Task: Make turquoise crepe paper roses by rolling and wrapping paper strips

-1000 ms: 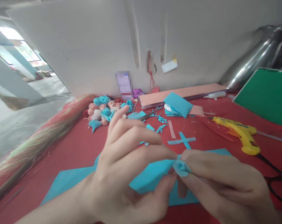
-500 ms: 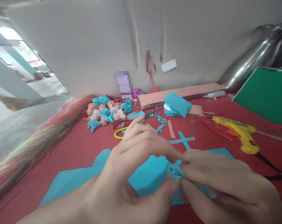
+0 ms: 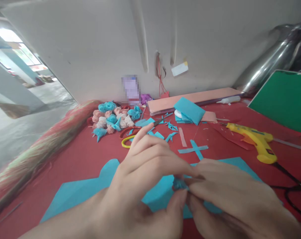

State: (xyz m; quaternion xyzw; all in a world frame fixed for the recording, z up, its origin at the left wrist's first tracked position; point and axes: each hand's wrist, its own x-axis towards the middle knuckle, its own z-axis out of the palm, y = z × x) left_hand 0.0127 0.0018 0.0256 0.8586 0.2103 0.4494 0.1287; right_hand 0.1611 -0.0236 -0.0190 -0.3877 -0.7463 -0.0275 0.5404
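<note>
A small rolled blue paper flower [image 3: 179,184] is pinched between my two hands, partly hidden by the fingers. My left hand [image 3: 143,179] grips its left side between thumb and index finger, the other fingers curled above. From the right, my right hand [image 3: 240,199] pinches the flower's right side, its fingertips touching those of my left hand. Beneath both hands lies a large blue paper sheet [image 3: 78,196] on the red table [image 3: 78,166]. Just beyond my left fingers are scissors [image 3: 127,141] with red and yellow handles, their blades partly covered.
Blue, pink and white paper flowers [image 3: 112,119] are piled at the back left. Blue scraps, a folded blue paper pack [image 3: 190,110] and a long pink pack [image 3: 195,99] lie behind. A yellow glue gun [image 3: 258,141] with a black cord and a green board [image 3: 284,103] are right.
The blue flower has turned and shifted slightly left, with its rolled centre now more hidden. My right hand has moved a little left and down, its fingers rolled further over the flower.
</note>
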